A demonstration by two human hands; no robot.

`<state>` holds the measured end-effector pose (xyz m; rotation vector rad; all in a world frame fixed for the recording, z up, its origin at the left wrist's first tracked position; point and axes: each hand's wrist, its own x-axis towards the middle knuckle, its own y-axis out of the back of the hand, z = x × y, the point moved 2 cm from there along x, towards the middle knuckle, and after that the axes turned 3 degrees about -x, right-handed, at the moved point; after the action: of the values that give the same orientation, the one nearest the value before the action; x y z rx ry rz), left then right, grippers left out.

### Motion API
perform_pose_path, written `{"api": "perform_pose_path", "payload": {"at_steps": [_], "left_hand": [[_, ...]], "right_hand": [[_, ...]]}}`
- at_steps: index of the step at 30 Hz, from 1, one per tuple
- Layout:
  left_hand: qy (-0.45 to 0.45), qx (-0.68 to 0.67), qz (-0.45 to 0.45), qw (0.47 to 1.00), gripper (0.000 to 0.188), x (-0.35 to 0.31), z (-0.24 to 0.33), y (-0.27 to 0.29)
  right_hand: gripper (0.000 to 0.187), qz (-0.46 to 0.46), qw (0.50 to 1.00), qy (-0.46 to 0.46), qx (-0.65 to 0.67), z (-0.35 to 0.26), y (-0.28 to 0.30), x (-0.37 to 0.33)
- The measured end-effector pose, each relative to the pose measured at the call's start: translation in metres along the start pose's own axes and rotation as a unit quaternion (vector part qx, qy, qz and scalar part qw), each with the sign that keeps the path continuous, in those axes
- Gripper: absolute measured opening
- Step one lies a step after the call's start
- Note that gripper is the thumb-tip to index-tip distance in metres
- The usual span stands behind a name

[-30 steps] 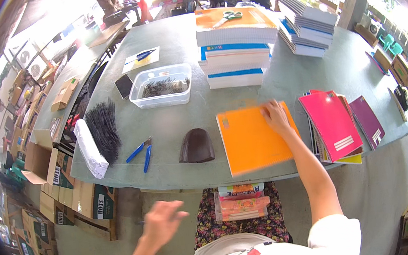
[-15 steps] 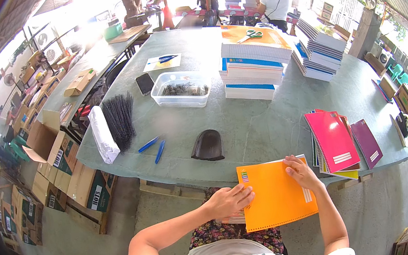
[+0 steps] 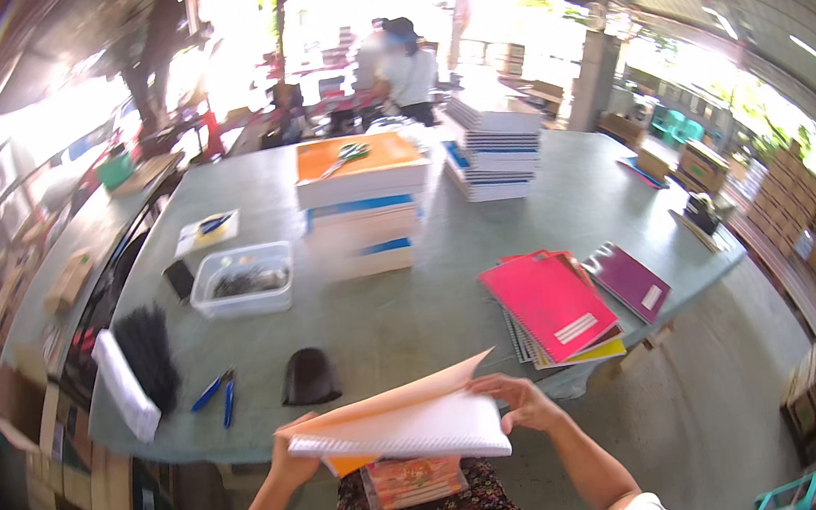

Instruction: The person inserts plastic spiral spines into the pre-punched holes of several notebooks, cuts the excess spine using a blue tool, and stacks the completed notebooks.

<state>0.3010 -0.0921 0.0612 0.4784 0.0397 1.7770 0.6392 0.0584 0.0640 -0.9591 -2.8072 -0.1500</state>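
Observation:
Over my lap, both hands hold up a notebook (image 3: 408, 428), tilted, with its pale inner cover lifted and white pages showing. A bit of orange cover peeks out beneath it. A row of punched holes runs along its near edge. My left hand (image 3: 295, 451) is closed on the left end, its fingers partly hidden by the cover. My right hand (image 3: 515, 400) grips the right edge near the lifted cover. On the lap below lies a bundle with an orange patterned top (image 3: 414, 481). A dark rounded thimble-like cap (image 3: 309, 376) sits on the table just beyond the notebook.
Red and purple notebooks (image 3: 547, 305) lie on the right of the table (image 3: 417, 330). Notebook stacks (image 3: 364, 220) with scissors (image 3: 345, 157) stand farther back. Blue-handled cutters (image 3: 228, 401), dark wire coils (image 3: 145, 360) and a plastic tub (image 3: 242, 282) are left. A person (image 3: 408, 74) stands beyond.
The notebook has been lifted and tilted; its orange front has turned away and its pages now show. My left hand has moved to its left end. The view has swung right.

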Motion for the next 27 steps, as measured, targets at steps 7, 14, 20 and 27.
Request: {"api": "perform_pose_path", "payload": {"at_steps": [7, 14, 20, 27], "left_hand": [[0.212, -0.213, -0.014, 0.954, 0.041, 0.003, 0.004, -0.017], [0.054, -0.048, -0.12, 0.99, 0.02, 0.013, -0.025, -0.012], [0.143, -0.069, -0.124, 0.98, 0.016, -0.008, -0.019, -0.006], [0.064, 0.08, 0.033, 0.994, 0.032, -0.012, -0.001, -0.023]], "right_hand": [[0.086, 0.109, 0.991, 0.004, -0.077, 0.01, 0.002, -0.015], [0.022, 0.19, 0.969, -0.152, -0.037, 0.047, -0.027, -0.015], [0.013, 0.185, 0.931, -0.077, -0.304, 0.067, -0.033, -0.037], [0.04, 0.281, 0.947, -0.156, -0.025, 0.108, -0.05, -0.045]]}}
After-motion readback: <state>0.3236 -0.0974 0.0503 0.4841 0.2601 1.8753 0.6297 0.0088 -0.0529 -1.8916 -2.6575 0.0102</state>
